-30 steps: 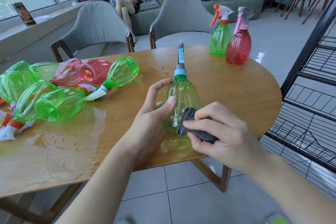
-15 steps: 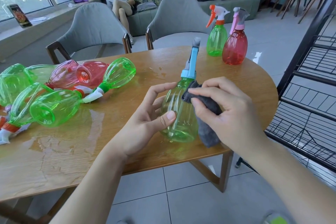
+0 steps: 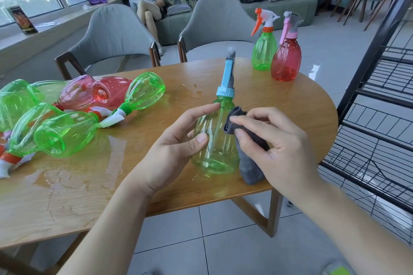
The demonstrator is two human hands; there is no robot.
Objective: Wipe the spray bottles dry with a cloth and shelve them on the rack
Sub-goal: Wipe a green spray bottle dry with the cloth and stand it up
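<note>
Upright near the front edge of the tabletop (image 3: 279, 105), the green spray bottle (image 3: 215, 140) sits between the left hand (image 3: 176, 147), thumb and curled fingers (image 3: 202, 110) gripping its side, and the right hand (image 3: 274, 149), pinching a grey cloth (image 3: 250, 163) against its shoulder.

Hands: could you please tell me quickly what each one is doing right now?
Left hand: holds the green spray bottle.
Right hand: grips the grey cloth against it.
</note>
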